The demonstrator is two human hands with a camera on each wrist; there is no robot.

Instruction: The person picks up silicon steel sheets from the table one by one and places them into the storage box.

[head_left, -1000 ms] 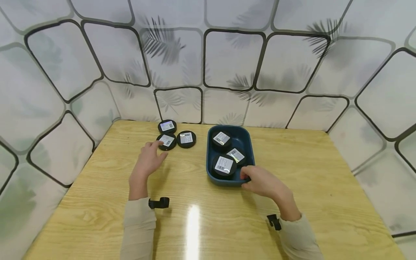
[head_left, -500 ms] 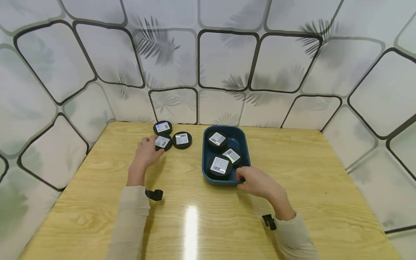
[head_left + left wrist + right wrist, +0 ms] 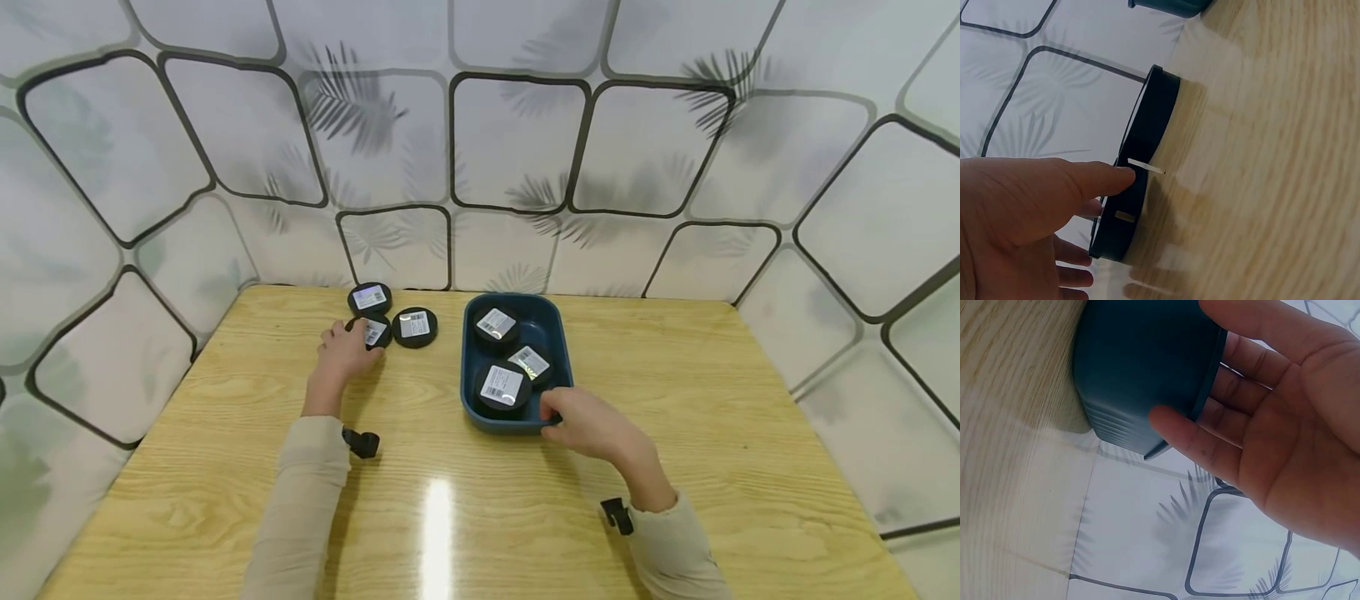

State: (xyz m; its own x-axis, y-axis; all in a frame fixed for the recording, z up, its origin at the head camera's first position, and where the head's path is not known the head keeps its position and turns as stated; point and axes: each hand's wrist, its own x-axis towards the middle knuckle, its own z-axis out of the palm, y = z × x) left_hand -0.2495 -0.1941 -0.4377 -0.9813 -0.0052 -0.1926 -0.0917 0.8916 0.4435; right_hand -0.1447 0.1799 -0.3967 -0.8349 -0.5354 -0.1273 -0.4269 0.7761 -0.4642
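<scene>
My left hand [image 3: 347,354] is at a flat, round black case [image 3: 376,333] with a white barcode label, at the back left of the table. In the left wrist view the thumb presses the side wall of this case [image 3: 1155,112], the other fingers on its far side. Two similar cases lie against or close by it, one behind [image 3: 370,298] and one to the right [image 3: 415,327]. My right hand [image 3: 596,429] grips the front right rim of a dark blue tray [image 3: 495,427]. The right wrist view shows digits on both sides of the tray's wall [image 3: 1147,356].
Inside the tray are labelled black cases: one at the back [image 3: 496,325], one in the middle [image 3: 531,363] leaning tilted, and one in front [image 3: 502,387]. A patterned fabric wall [image 3: 517,142] rises behind the wooden table [image 3: 712,467].
My left hand has come forward onto the nearest of the three loose cases, its thumb and fingers closing on the sides. My right hand keeps its grip on the tray's rim.
</scene>
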